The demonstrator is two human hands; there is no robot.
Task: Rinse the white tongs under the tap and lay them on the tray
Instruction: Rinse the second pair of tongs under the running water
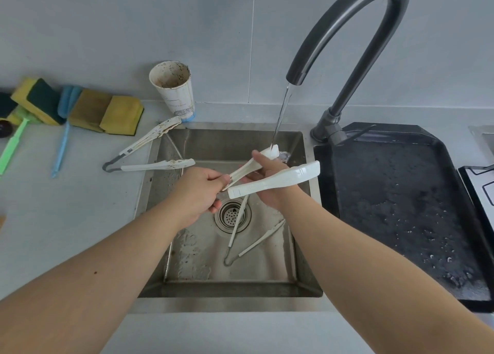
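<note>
The black tray lies to the right of the steel sink, touching its right rim. Over the sink, the white tongs are held under the tap, long axis running left to right, hinge end left, far arm tip in the stream. The left hand is closed around the hinge end; the right hand is curled on the far arm, thumb on top. The right hand is nearer the tray, so the laying-down likely goes rightward.

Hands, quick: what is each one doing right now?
Left hand: closed on the hinge end of the white tongs.
Right hand: fingers closed on one arm of them, under the tap water.
</note>
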